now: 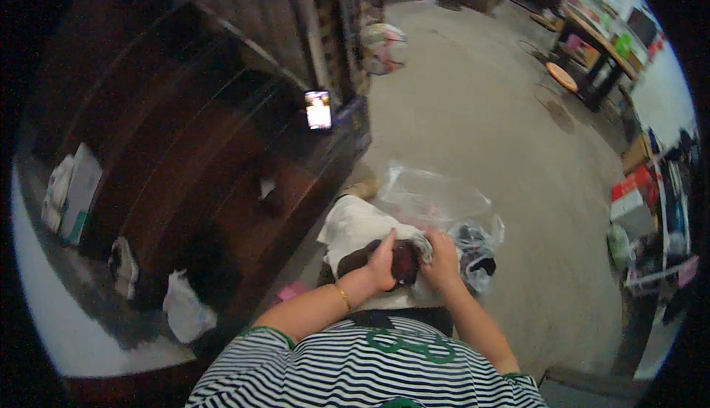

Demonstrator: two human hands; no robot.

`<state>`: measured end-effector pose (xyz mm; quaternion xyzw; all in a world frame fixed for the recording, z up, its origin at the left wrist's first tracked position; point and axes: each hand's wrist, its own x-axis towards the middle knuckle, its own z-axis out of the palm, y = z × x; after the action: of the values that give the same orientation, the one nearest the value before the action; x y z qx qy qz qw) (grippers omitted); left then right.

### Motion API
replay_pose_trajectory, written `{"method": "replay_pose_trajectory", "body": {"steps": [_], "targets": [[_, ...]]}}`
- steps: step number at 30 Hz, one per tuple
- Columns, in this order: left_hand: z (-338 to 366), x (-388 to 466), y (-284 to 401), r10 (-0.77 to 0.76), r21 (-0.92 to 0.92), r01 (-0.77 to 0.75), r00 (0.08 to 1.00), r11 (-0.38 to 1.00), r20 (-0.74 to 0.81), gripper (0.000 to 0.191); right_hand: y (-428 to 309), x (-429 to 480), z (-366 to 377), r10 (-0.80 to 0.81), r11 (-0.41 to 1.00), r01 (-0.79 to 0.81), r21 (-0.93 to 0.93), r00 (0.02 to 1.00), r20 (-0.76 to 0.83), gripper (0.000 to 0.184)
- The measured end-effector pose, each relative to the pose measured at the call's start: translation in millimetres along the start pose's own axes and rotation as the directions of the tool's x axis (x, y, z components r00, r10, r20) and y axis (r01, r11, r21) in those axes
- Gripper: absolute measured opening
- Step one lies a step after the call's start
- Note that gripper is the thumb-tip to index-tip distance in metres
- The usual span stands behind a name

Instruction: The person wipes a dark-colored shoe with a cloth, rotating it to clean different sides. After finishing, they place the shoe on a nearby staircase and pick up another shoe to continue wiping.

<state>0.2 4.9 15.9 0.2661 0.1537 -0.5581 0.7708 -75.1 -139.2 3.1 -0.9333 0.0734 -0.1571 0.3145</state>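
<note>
A dark shoe-like item (406,264), its exact kind unclear, lies across my lap on a white cloth (355,223). My left hand (381,266) grips it with the thumb pointing up. At its right end my right hand (442,258) holds a bunched greyish cloth (422,245) against it. The fingertips of my right hand are partly hidden. Close to the right of my right hand, a clear plastic bag (444,192) has dark items (476,258) at its near end.
A wooden platform (222,186) runs along the left, with a lit phone (318,110) at its edge and a white plastic bag (187,311). A ball (384,49) stands ahead. At right are a table (602,36) and a rack with boxes (632,208).
</note>
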Motion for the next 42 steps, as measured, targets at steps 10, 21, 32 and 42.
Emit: {"method": "replay_pose_trajectory", "body": {"steps": [10,21,32,42], "targets": [[-1.7,-1.2,-1.5,0.005,-0.072,0.004,0.992,0.997,0.123,0.059,-27.2,-4.5,-14.8,-0.078,0.992,0.080,-0.101,0.997,0.029,0.045],[8.6,-3.8,-0.1,-0.005,-0.057,0.006,1.000,0.998,0.001,0.059,-40.3,-9.5,-0.7,-0.124,0.979,0.137,0.148,0.988,-0.093,0.043],[-1.3,4.7,-0.2,0.010,-0.075,0.002,0.988,0.997,0.155,0.060,-18.8,25.6,-15.4,0.023,0.989,-0.026,-0.149,0.999,-0.022,0.043],[7.0,-5.1,2.1,-0.001,-0.007,0.002,0.986,1.000,0.167,0.072,-25.4,-26.7,-20.1,-0.224,0.972,0.214,-0.100,0.970,-0.095,0.035]]}}
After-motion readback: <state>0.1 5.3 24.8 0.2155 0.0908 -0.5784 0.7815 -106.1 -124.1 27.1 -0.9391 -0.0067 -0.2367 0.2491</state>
